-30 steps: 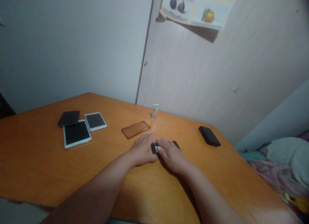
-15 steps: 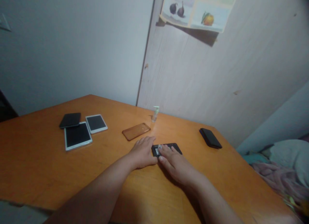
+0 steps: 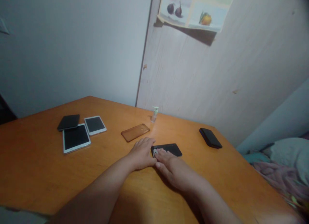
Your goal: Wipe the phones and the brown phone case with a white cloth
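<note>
"Black phone (image 3: 175, 149), one: where is it lying?"

"Flat on the orange-brown table (image 3: 106, 156), its left end sitting between the hands. The left hand (image 3: 142, 155) is curving around that end, fingers close together, thumb spreading apart; whether they are pinching it, I cannot tell. The right hand (image 3: 173, 164) is reaching over the near edge, fingers lying close together, their tips pressing a white wad (image 3: 155, 152) at the left end."

"Containers?"

"Pump bottle (image 3: 154, 116), one, clear, standing upright near the wall; its fill is too small to tell. Phone case (image 3: 135, 132), one, translucent amber, lying flat, wood showing through. Folding case (image 3: 210, 138), one, black, resting at the right; its contents are staying hidden."

"Differences, against half a second ago?"

"The right hand is sitting slightly farther left, and the wad is covering more of the phone's end; the pale patch there is no longer showing. The left hand is keeping roughly its place."
</note>
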Available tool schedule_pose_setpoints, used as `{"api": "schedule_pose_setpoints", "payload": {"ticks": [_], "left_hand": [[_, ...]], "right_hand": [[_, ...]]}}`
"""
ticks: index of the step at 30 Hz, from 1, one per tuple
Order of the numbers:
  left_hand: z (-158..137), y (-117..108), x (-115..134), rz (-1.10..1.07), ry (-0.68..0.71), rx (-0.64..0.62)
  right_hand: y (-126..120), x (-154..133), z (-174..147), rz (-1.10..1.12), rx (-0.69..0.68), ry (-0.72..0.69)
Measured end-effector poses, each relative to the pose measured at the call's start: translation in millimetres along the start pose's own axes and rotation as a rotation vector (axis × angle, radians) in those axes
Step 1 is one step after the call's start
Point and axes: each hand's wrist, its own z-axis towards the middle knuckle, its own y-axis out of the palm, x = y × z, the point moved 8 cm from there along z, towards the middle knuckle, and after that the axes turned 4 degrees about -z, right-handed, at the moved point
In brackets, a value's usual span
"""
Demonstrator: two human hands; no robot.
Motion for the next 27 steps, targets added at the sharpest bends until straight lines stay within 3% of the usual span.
{"api": "schedule_pose_setpoints", "payload": {"ticks": [6, 9, 14, 16, 19, 21, 27], "left_hand": [[-1, -4, 8, 0.039, 0.026, -0.030], [-1, -5, 10, 0.035, 0.033, -0.042], [-1, -5, 9, 0.030, 0.042, -0.044], [-1, -5, 8, 0.030, 0.039, -0.044], [-2, -4, 7, 0.022, 0.036, -0.044], [-2, -3, 7, 0.016, 0.042, -0.042], [-1, -1, 5, 0.030, 0.038, -0.037]], "right_hand": [[-19, 58, -11, -0.103, 0.073, 0.332], [-18, 48, -15, -0.136, 0.054, 0.308], [-9, -2, -20, -0.015, -0.030, 0.050], [-15, 10, -21, -0.011, -0.012, 0.120], [-28, 45, -24, -0.070, 0.036, 0.339], [-30, 52, -25, -0.106, 0.042, 0.395], [-18, -2, -21, -0.020, 0.000, 0.072]]}}
